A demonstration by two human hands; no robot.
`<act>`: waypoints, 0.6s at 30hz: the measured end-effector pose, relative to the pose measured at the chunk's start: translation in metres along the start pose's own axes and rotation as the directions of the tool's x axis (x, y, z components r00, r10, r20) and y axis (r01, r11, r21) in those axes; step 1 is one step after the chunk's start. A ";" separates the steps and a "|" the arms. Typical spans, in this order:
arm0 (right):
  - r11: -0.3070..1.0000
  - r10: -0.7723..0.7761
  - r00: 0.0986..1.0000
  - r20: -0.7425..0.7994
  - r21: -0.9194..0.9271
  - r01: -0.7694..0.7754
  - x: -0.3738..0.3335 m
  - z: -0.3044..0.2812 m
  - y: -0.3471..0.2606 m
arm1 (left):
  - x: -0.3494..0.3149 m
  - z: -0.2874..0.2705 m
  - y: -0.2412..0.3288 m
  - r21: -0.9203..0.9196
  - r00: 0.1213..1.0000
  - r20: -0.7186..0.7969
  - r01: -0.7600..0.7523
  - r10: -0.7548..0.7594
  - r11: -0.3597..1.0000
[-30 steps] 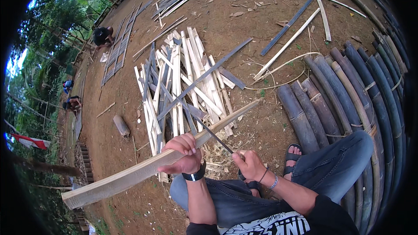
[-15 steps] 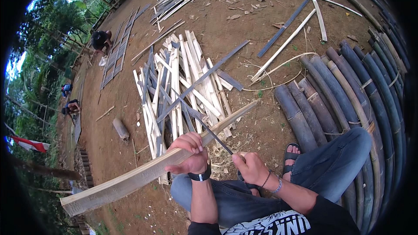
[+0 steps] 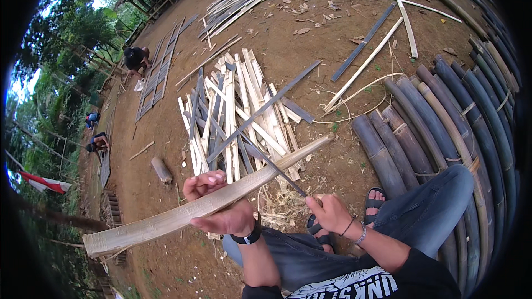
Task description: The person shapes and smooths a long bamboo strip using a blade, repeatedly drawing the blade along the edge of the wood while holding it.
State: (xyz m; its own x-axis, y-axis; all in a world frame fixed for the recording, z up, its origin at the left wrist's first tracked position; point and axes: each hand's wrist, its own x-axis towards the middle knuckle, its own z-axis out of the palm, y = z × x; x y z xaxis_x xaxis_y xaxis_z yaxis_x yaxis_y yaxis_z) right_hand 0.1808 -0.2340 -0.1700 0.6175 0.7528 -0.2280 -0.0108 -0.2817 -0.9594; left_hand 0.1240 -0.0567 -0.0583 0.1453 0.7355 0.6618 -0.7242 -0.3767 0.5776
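A long, pale split-bamboo strip (image 3: 160, 220) slants across my lap, its broad inner face turned up. Beneath it, my left hand (image 3: 235, 218) cradles the strip in the palm, with the thumb on the near side and the fingers curling loosely up on the far side. My right hand (image 3: 331, 213) is closed round a knife (image 3: 285, 176), whose handle is mostly hidden in the fist. The dark, narrow blade crosses the strip toward its far right end; whether its edge touches the wood I cannot tell.
Pale and dark bamboo slats (image 3: 244, 113) lie heaped ahead, with shavings (image 3: 280, 205) by my feet. Dark bamboo poles (image 3: 382, 152) are stacked at my right. A short log (image 3: 161, 170) lies on the ground. Farther left, a person (image 3: 134, 58) crouches by a slatted frame (image 3: 160, 72).
My left hand has rolled palm-up and its fingers have loosened. The bamboo strip has turned so more of its broad face shows. The knife remains across it in my right hand.
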 end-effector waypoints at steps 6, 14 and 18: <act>1.000 0.004 0.996 0.085 -0.016 -0.003 -0.007 -0.002 -0.011 | 0.058 0.037 0.092 0.207 0.957 -0.265 -0.064 0.119 0.976; 0.992 -0.090 0.989 0.116 -0.080 0.100 -0.012 -0.009 -0.031 | 0.083 0.017 0.128 -0.167 0.947 0.320 0.024 0.031 0.986; 0.996 -0.088 0.990 0.107 -0.023 0.091 -0.023 -0.015 -0.035 | 0.079 0.023 0.129 -0.234 0.897 0.439 0.074 0.038 0.969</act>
State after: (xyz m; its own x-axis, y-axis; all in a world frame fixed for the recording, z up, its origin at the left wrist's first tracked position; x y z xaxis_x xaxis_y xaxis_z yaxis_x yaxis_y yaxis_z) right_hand 0.1793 -0.2503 -0.1286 0.5285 0.8340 -0.1586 0.0637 -0.2252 -0.9722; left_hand 0.0579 -0.0596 0.0795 0.3992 0.3983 0.8258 -0.8491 -0.1792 0.4969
